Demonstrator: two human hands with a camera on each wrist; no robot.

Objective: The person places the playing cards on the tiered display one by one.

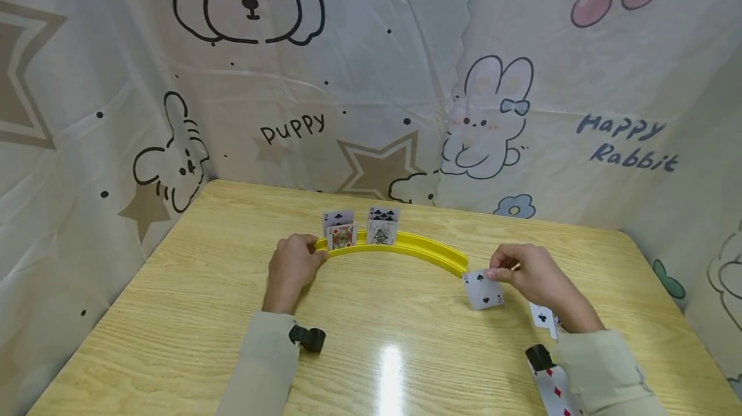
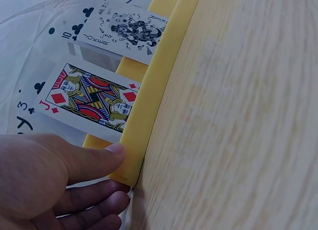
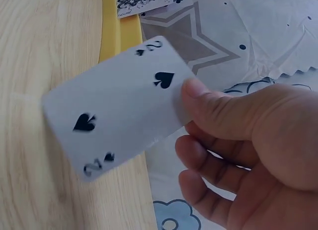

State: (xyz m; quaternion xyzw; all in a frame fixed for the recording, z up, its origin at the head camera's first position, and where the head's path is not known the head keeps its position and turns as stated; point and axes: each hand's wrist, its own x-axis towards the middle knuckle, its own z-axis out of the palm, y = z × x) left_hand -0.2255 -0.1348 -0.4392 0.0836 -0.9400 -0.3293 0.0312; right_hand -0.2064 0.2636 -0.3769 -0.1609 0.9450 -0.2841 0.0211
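Observation:
A curved yellow card holder (image 1: 429,250) stands on the table. My left hand (image 1: 292,269) grips its left end, thumb pressed on the front wall and fingers around the end. Near that end a jack of diamonds (image 2: 92,98) stands in the front slot, with a three of clubs (image 2: 34,98) behind it. Further right a joker (image 1: 382,233) stands before a ten of clubs (image 1: 384,213). Between thumb and fingers my right hand (image 1: 530,276) pinches a two of spades (image 3: 119,108) by one end, tilted, close to the holder's right end.
On the table (image 1: 232,364) at the right lie a clubs card (image 1: 542,317), partly hidden by the right wrist, and a diamonds card (image 1: 554,390), partly under the right sleeve. A printed curtain (image 1: 371,75) hangs along the table's back edge and sides.

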